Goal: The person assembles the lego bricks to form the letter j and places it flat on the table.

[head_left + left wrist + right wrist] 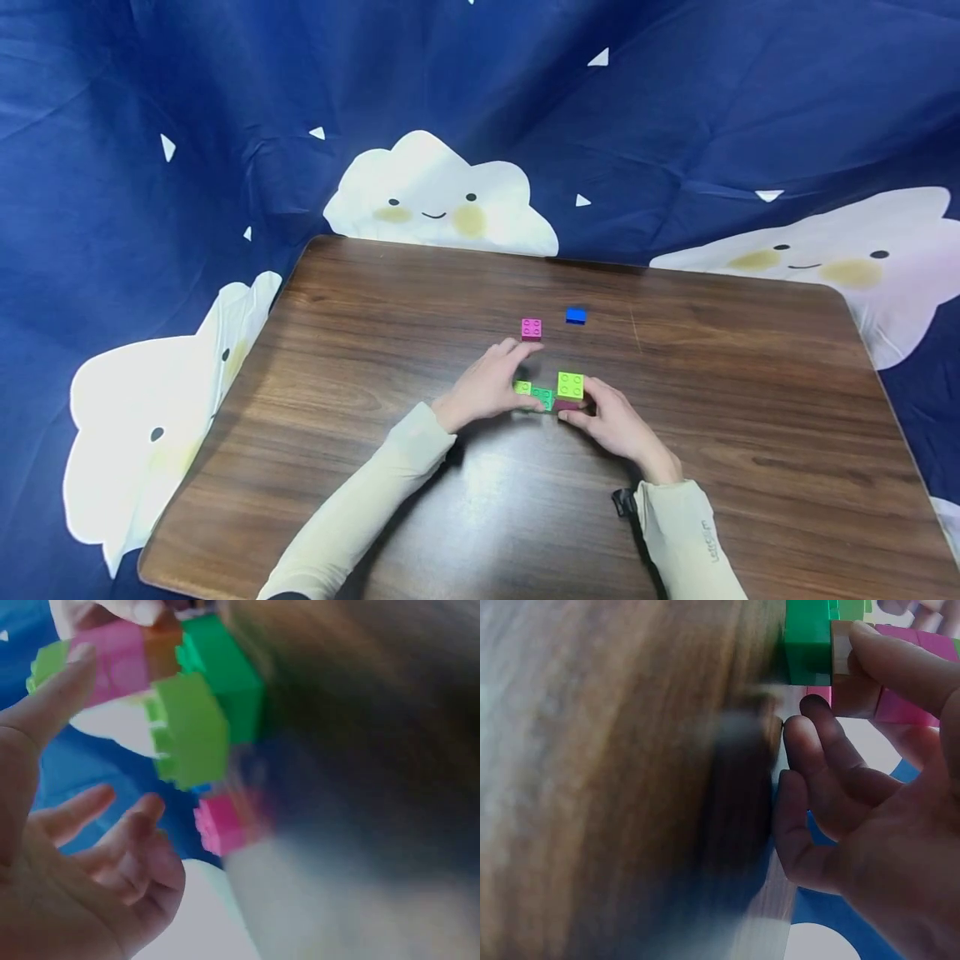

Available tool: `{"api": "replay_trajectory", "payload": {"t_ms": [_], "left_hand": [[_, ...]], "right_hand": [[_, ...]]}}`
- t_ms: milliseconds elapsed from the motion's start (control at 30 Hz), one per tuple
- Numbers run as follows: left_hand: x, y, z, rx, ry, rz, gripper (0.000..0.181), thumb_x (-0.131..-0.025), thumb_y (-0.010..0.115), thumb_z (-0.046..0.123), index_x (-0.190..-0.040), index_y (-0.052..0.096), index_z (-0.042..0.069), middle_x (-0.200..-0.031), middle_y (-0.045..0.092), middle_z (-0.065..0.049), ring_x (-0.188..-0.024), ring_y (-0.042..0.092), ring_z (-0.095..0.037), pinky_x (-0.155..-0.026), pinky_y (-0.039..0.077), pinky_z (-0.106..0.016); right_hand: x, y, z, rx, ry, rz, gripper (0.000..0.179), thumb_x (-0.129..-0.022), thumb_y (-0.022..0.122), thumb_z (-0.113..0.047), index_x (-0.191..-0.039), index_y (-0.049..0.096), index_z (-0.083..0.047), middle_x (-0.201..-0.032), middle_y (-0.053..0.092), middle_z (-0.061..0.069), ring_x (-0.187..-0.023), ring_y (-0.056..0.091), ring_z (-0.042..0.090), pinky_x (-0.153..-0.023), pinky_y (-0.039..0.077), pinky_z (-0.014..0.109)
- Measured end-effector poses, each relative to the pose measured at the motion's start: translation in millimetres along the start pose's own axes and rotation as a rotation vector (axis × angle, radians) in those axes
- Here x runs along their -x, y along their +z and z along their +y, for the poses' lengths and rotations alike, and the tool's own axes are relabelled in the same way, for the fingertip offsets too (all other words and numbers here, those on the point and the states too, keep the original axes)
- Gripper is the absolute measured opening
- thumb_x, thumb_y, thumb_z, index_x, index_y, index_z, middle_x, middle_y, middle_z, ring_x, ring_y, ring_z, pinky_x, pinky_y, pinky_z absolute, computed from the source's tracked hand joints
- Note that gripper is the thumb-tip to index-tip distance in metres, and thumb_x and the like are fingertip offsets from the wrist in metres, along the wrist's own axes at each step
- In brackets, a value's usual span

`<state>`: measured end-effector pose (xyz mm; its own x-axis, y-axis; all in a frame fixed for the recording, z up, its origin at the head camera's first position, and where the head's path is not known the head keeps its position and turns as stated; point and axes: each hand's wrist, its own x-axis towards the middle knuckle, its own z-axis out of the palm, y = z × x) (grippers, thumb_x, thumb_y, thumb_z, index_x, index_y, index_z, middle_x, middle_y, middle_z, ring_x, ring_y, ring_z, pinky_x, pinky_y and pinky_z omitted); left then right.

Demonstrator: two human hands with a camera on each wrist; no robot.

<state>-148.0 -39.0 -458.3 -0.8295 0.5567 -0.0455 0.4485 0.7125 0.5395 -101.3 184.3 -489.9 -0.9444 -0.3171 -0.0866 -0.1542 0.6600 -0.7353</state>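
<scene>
A stack of toy bricks [571, 386], lime on top, then pink, then a brown brick [855, 696] at the bottom, is pinched between the thumb and fingers of my right hand [621, 423]. Its brown end meets the studded side of a dark green brick [223, 679]; I cannot tell whether they are joined. Beside that green brick stands a lime brick [191, 731]. My left hand [486, 385] is spread around these two, its fingers loosely bent, its thumb by the green brick. Whether the thumb touches anything is unclear.
A pink brick [531, 330] stands farther back on the brown wooden table [375, 333]. Behind and right of it lies a blue brick [576, 316]. A dark blue curtain [637, 150] with white clouds hangs along the table's back and left edges.
</scene>
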Motion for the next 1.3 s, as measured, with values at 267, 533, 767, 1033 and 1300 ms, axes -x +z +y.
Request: {"api": "replay_trajectory", "payload": {"t_ms": [267, 533, 767, 1033, 1300], "left_hand": [[9.2, 15.3, -17.5, 0.051, -0.036, -0.014, 0.071, -0.073, 0.083, 0.035, -0.132, 0.053, 0.009, -0.123, 0.059, -0.008, -0.113, 0.055, -0.024, -0.099, 0.045, -0.038], [10.9, 26.4, -21.6, 0.028, -0.017, -0.006, 0.043, -0.078, 0.079, 0.027, -0.115, 0.064, 0.010, -0.106, 0.067, -0.003, -0.102, 0.059, -0.022, -0.095, 0.045, -0.036], [11.8, 28.8, -19.5, -0.009, 0.021, 0.009, 0.042, -0.076, 0.080, 0.027, -0.111, 0.065, 0.011, -0.099, 0.067, -0.002, -0.095, 0.058, -0.020, -0.090, 0.045, -0.035], [12.4, 31.4, -21.8, -0.047, 0.041, 0.032, 0.036, -0.076, 0.079, 0.028, -0.104, 0.067, 0.009, -0.085, 0.060, 0.001, -0.083, 0.053, -0.016, -0.077, 0.044, -0.030], [10.4, 28.6, -21.2, -0.077, 0.023, 0.001, 0.034, -0.076, 0.079, 0.032, -0.102, 0.067, 0.013, -0.087, 0.060, 0.002, -0.084, 0.054, -0.016, -0.077, 0.045, -0.029]], "right_hand": [[-2.3, -13.0, 6.9, 0.040, -0.028, -0.037, 0.040, -0.082, 0.069, -0.001, -0.120, 0.058, -0.005, -0.102, 0.061, 0.009, -0.091, 0.058, 0.020, -0.080, 0.048, 0.037], [-18.8, -37.9, 15.5, 0.047, -0.098, -0.023, 0.039, -0.087, 0.058, 0.006, -0.125, 0.057, 0.001, -0.108, 0.063, 0.015, -0.093, 0.061, 0.023, -0.081, 0.049, 0.036], [-52.2, -40.0, 19.4, 0.066, -0.129, 0.026, 0.034, -0.091, 0.062, -0.006, -0.124, 0.058, 0.002, -0.106, 0.064, 0.016, -0.093, 0.060, 0.024, -0.082, 0.049, 0.041], [-83.7, -37.0, 12.4, 0.170, -0.160, -0.018, 0.040, -0.093, 0.062, -0.019, -0.128, 0.055, -0.003, -0.108, 0.059, 0.013, -0.095, 0.055, 0.024, -0.084, 0.045, 0.040], [-100.0, -37.9, 5.0, 0.265, -0.178, -0.089, 0.049, -0.095, 0.060, -0.020, -0.140, 0.047, -0.006, -0.117, 0.053, 0.015, -0.101, 0.052, 0.025, -0.091, 0.043, 0.043]]}}
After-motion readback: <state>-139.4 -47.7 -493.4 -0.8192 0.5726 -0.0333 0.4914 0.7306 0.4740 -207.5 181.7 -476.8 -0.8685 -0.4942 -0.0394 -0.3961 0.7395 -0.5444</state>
